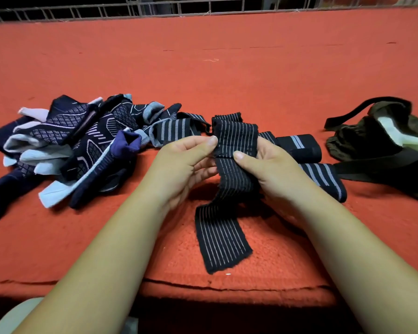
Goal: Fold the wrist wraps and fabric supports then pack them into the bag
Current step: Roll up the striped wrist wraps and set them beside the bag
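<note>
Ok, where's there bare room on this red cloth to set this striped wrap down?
Widest: the red cloth beyond the striped wrap, up to the railing. Smaller: the near-left strip in front of the navy pile. Crowded: right hand to olive bag, where folded wraps lie.

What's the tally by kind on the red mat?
Olive bag: 1
Striped wrist wrap, held: 1
Loose grey-striped wrap: 1
Folded wraps beside the bag: 2
Navy supports pile: 1, pieces uncountable
Total: 6
</note>
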### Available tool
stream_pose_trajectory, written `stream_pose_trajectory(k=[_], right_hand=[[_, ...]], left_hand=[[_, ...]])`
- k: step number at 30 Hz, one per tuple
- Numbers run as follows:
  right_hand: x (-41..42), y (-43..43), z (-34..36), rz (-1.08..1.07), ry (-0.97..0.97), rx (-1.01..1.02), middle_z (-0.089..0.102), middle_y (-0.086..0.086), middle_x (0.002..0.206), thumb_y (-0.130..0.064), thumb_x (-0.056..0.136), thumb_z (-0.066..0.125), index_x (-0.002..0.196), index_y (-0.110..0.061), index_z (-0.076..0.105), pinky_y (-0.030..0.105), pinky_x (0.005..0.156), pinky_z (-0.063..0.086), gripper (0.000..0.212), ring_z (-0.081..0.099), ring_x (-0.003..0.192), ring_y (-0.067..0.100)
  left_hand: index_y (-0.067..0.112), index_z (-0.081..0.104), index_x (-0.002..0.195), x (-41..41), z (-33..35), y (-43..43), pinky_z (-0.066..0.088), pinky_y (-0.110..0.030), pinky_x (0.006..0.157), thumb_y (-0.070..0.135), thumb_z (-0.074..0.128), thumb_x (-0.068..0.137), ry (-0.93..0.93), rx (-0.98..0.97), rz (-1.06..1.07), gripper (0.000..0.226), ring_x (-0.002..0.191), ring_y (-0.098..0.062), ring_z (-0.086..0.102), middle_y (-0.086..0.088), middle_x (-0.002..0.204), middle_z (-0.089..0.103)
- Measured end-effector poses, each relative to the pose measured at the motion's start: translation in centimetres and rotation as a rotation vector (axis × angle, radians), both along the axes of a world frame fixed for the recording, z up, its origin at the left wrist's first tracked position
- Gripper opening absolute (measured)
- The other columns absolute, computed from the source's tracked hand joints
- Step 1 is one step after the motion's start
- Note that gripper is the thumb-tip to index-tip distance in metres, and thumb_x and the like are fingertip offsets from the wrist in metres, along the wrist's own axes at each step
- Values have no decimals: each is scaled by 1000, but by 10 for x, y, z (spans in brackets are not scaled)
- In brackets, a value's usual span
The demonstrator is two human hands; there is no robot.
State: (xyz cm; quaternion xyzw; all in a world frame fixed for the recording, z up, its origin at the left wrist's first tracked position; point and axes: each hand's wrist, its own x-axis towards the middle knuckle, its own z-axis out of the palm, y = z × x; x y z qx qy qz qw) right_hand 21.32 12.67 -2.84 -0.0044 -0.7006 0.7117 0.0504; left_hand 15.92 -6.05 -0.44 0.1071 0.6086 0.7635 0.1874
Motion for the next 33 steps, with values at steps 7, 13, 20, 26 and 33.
stream_pose_trajectory(k=[7,13,20,26,33], right_hand=[[-3,-5,3,-78,29,-1,79,9,120,-21,107,66,132,-16,66,61,109,53,25,76,115,30],[-12,-9,4,-134,-16,-38,80,6,117,-21,109,59,134,-23,67,58,106,56,26,77,110,27],[-18,-10,8,-130,-13,-309,78,12,116,-3,109,44,127,-15,71,43,85,58,34,70,97,23],[-22,0,11,-124,14,-559,68,23,105,-15,102,49,107,-4,74,50,97,59,28,65,97,35],[-19,-2,8,-121,101,-164,73,14,105,-3,102,61,120,-27,75,45,78,53,33,65,88,28]], left_hand=[[7,73,100,-3,6,-1,61,-22,69,-5,70,95,2,35,30,14,79,-14,76,-7,93,80],[6,70,111,-12,2,-2,59,-21,63,2,72,97,-14,49,155,15,69,-8,73,-1,84,80],[11,73,109,-15,0,-1,61,-23,70,2,62,104,41,98,103,15,77,-9,75,-2,93,79],[11,75,120,-15,1,0,61,-32,81,19,50,112,56,68,39,28,95,-19,69,-8,110,76],[5,69,126,-13,-2,2,59,-39,86,25,65,105,44,0,22,30,96,-24,76,-12,115,78]])
